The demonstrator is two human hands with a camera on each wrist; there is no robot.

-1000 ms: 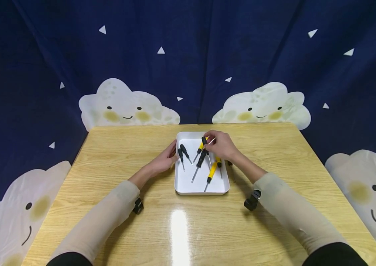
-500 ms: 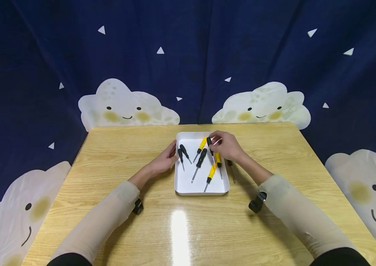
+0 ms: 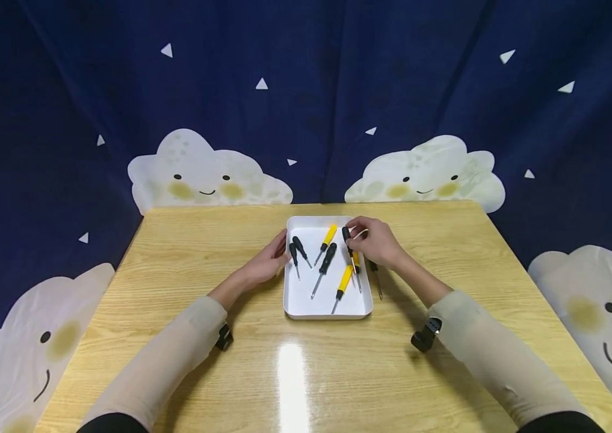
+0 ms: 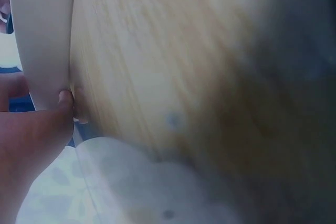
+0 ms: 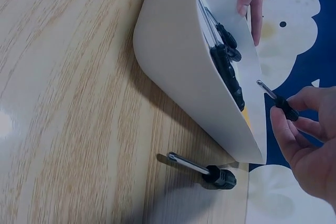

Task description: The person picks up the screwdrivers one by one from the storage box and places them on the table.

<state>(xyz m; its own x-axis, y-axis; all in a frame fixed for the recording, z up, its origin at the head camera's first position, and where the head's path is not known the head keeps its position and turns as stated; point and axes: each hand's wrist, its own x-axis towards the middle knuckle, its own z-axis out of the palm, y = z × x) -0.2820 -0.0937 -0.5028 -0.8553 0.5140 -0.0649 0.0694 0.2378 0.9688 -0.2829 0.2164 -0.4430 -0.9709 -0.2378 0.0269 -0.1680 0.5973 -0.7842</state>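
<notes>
A white tray (image 3: 300,304) lies on the table with several screwdrivers in it. My left hand (image 3: 266,263) grips its left wall, thumb on the inside of the rim, fingers outside. Between thumb and fingertips, my right hand (image 3: 378,243) pinches a small black screwdriver (image 3: 346,234) over the tray's right side, its shaft slanting down. In the tray lie two small black screwdrivers (image 3: 298,244) at the left, a longer black screwdriver (image 3: 328,258) mid-tray, and yellow-handled screwdrivers, one at the back (image 3: 330,234), one nearer the front (image 3: 345,278).
Outside the tray's right wall, another black screwdriver (image 5: 219,178) lies on the wooden table (image 3: 203,234), below my right hand. A dark blue curtain (image 3: 316,72) with white clouds hangs behind the table's far edge.
My right hand has moved to the right with the black screwdriver, from over the tray's middle toward its right wall. The screwdriver outside the tray shows more. My left hand has stayed put.
</notes>
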